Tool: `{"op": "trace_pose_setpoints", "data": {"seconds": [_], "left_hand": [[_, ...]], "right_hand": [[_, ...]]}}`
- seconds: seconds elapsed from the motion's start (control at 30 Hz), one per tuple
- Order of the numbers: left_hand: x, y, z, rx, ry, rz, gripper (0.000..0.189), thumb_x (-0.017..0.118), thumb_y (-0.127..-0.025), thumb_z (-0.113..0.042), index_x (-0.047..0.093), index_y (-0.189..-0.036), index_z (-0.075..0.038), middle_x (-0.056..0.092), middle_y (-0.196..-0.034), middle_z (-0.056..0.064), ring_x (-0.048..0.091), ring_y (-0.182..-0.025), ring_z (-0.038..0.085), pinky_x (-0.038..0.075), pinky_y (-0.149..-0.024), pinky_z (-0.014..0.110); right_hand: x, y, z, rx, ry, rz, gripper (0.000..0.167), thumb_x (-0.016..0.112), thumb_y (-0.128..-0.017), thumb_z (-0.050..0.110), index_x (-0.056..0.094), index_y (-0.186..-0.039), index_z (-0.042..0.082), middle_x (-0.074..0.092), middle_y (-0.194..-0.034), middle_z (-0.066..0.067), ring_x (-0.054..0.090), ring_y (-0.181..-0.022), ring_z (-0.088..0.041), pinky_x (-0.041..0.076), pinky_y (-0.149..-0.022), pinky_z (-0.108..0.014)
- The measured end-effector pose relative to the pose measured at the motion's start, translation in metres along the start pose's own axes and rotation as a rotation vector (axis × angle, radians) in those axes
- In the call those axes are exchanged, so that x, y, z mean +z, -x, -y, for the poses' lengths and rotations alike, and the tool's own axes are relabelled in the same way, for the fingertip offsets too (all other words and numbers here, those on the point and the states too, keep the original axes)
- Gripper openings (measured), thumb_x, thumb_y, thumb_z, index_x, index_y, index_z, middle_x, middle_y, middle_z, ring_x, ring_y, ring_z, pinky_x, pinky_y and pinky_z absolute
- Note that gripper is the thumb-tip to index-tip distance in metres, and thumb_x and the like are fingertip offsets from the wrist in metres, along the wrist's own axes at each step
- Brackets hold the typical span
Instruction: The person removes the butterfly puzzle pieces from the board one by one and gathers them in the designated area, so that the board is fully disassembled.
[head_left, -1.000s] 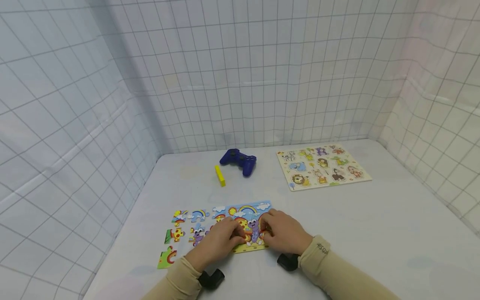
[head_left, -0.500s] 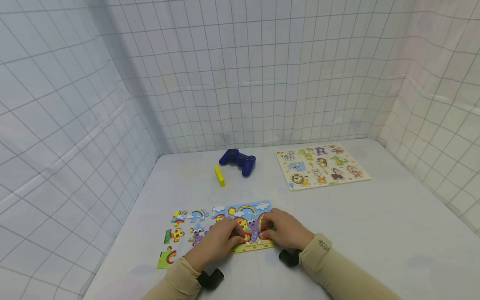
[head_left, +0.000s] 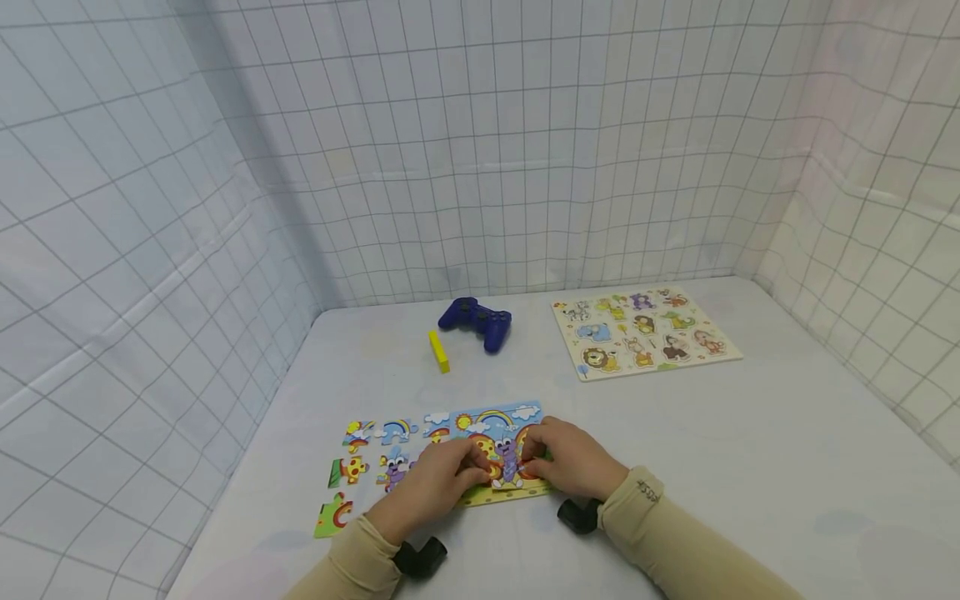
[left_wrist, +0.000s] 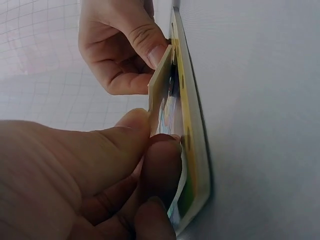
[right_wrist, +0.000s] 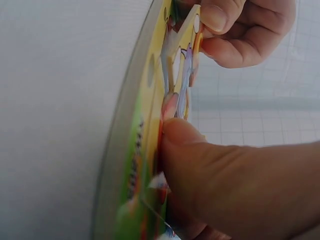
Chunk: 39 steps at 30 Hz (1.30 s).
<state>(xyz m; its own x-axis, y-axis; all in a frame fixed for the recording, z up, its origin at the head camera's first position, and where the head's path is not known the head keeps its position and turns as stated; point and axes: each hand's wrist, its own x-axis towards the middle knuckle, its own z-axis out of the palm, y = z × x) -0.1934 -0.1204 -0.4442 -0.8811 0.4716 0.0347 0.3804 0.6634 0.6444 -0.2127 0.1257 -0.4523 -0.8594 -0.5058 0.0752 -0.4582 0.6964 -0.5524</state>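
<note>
Both hands meet over a jigsaw puzzle board (head_left: 498,497) with a butterfly, sun and rainbow picture. A puzzle piece (head_left: 508,468) with the purple butterfly body stands tilted, its near edge raised off the board. My left hand (head_left: 442,479) pinches its left side between thumb and forefinger, as the left wrist view shows the piece's edge (left_wrist: 161,75). On the other side my right hand (head_left: 573,458) pinches it near the thumb; the right wrist view shows the piece (right_wrist: 184,57) between the two hands. Fingers hide part of the board.
Several loose puzzle pieces (head_left: 335,514) lie left of the board, some behind the left hand. Farther back are a yellow block (head_left: 439,352), a dark blue game controller (head_left: 476,322) and an animal puzzle board (head_left: 647,333). A gridded white cloth (head_left: 510,167) encloses the table.
The right hand has shifted slightly right, uncovering more of the board's lower right corner. The butterfly piece's near edge has lifted from the board between the two hands.
</note>
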Motion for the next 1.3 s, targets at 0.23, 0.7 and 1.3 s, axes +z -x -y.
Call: {"op": "trace_pose_setpoints", "data": {"seconds": [0.23, 0.7, 1.3], "left_hand": [[0.002, 0.001, -0.001, -0.055, 0.098, -0.054, 0.006, 0.077, -0.094, -0.021, 0.076, -0.097, -0.015, 0.072, -0.085, -0.011, 0.064, -0.075, 0.002, 0.051, -0.066, 0.024], [-0.022, 0.012, -0.002, -0.172, 0.479, -0.091, 0.017, 0.078, -0.093, -0.021, 0.076, -0.1, -0.006, 0.075, -0.09, 0.005, 0.069, -0.078, 0.022, 0.056, -0.067, 0.036], [-0.078, 0.079, 0.044, -0.354, 0.5, -0.131, 0.032, 0.076, -0.094, -0.027, 0.071, -0.11, 0.0, 0.075, -0.094, 0.01, 0.065, -0.076, 0.018, 0.056, -0.065, 0.033]], "right_hand": [[0.0, 0.001, 0.0, -0.011, 0.016, -0.002, 0.013, 0.079, -0.092, 0.02, 0.066, -0.088, 0.023, 0.057, -0.092, 0.01, 0.052, -0.083, -0.008, 0.046, -0.076, -0.031], [0.001, 0.002, 0.001, -0.009, -0.001, 0.009, 0.014, 0.078, -0.093, 0.02, 0.066, -0.088, 0.025, 0.058, -0.093, 0.01, 0.053, -0.083, -0.008, 0.047, -0.077, -0.032], [0.002, 0.0, 0.0, 0.012, -0.004, 0.012, 0.011, 0.077, -0.093, 0.024, 0.067, -0.09, 0.025, 0.057, -0.093, 0.011, 0.053, -0.083, -0.008, 0.047, -0.077, -0.032]]}}
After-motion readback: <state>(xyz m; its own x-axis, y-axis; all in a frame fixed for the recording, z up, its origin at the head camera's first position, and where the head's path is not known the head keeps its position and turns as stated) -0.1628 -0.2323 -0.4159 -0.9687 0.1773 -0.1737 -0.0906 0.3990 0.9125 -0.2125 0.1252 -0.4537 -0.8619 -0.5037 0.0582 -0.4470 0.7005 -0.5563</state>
